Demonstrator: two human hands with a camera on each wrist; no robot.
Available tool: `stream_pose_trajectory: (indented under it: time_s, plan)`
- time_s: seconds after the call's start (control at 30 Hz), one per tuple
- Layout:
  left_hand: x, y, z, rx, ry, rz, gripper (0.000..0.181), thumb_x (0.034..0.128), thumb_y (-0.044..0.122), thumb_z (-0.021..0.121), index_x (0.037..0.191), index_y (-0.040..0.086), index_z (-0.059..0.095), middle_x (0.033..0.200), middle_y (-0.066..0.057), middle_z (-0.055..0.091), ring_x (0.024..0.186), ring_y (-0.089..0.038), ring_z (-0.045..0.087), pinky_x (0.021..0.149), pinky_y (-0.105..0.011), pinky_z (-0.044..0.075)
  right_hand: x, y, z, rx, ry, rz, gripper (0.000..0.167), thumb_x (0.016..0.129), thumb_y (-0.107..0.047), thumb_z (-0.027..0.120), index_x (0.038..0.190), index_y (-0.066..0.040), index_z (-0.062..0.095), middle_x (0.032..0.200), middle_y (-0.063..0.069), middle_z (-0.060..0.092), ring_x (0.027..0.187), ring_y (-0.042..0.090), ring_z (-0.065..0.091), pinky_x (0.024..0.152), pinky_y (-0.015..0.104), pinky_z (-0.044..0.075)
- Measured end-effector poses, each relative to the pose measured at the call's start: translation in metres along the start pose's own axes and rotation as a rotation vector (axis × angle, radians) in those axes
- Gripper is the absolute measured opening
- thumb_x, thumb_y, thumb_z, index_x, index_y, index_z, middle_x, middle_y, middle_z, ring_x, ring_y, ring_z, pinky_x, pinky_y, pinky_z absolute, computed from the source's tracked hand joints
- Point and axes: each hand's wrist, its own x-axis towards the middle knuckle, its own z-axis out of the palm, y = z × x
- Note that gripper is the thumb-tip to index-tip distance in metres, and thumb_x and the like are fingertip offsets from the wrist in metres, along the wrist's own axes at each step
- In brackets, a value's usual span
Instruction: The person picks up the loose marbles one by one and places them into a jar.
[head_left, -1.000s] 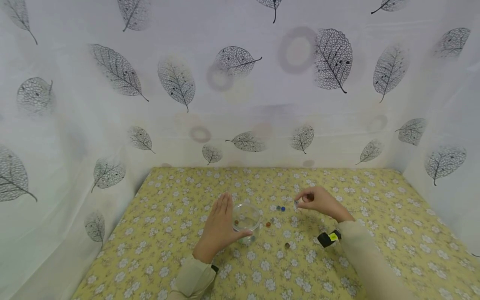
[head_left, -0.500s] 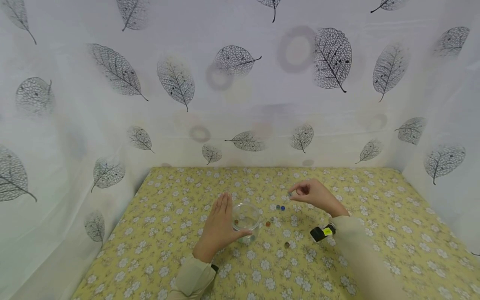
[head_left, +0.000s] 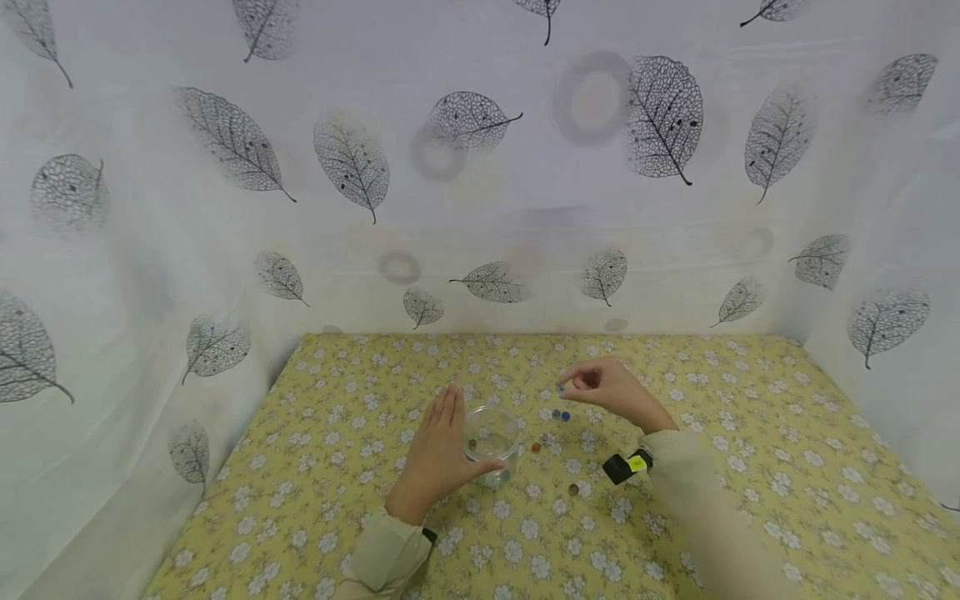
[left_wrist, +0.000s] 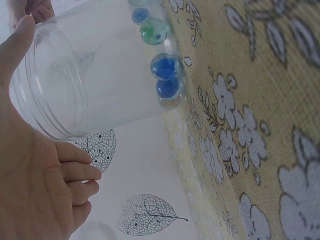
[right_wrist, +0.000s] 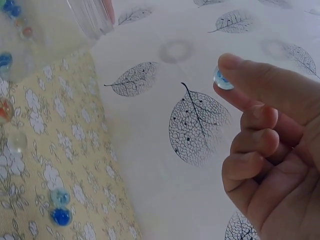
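A clear plastic jar (head_left: 492,429) stands upright, with several blue and green marbles (left_wrist: 165,67) at its bottom. My left hand (head_left: 435,458) rests against the jar's left side near the rim. Its fingers lie straight, and the thumb stretches across the near side. Between thumb and forefinger, my right hand (head_left: 611,390) pinches a clear and light blue marble (right_wrist: 222,80) above the cloth, to the right of the jar. Just below that hand, a dark blue marble (head_left: 566,416) touches a pale blue-green one (right_wrist: 60,196).
Right of the jar lie an orange marble (head_left: 536,447) and a clear marble (right_wrist: 17,142). A brown marble (head_left: 573,490) is nearer the front. A yellow flowered cloth (head_left: 315,467) covers the table, and a leaf-printed white curtain (head_left: 510,192) hangs behind.
My right hand has moved left and slightly farther back with the pinched marble, closer to the jar. The left hand and the jar have stayed in place.
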Motion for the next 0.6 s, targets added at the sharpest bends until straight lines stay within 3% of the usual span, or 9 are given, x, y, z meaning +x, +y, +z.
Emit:
stream_pose_trajectory:
  time_s: [0.3,0.6]
  plan:
    - [0.000,0.000,-0.002,-0.010,-0.014,0.007,0.118,0.0729,0.073,0.058,0.149,-0.005,0.012,0.157,-0.020,0.007,0.146,-0.034,0.012,0.120,-0.047,0.016,0.008,-0.005,0.016,0.002,-0.005,-0.033,0.025,0.085,-0.016,0.070,0.105,0.000,0.070,0.060,-0.004,0.043,0.049,0.004,0.032,0.059,0.023,0.043]
    - [0.000,-0.001,0.000,-0.010,-0.002,0.008,0.118,0.0732,0.073,0.058,0.149,-0.006,0.013,0.157,-0.021,0.008,0.146,-0.035,0.012,0.120,-0.047,0.016,0.014,-0.006,0.028,0.005,-0.045,-0.066,0.024,0.085,-0.023,0.071,0.102,-0.006,0.072,0.056,-0.004,0.043,0.048,0.004,0.032,0.062,0.024,0.048]
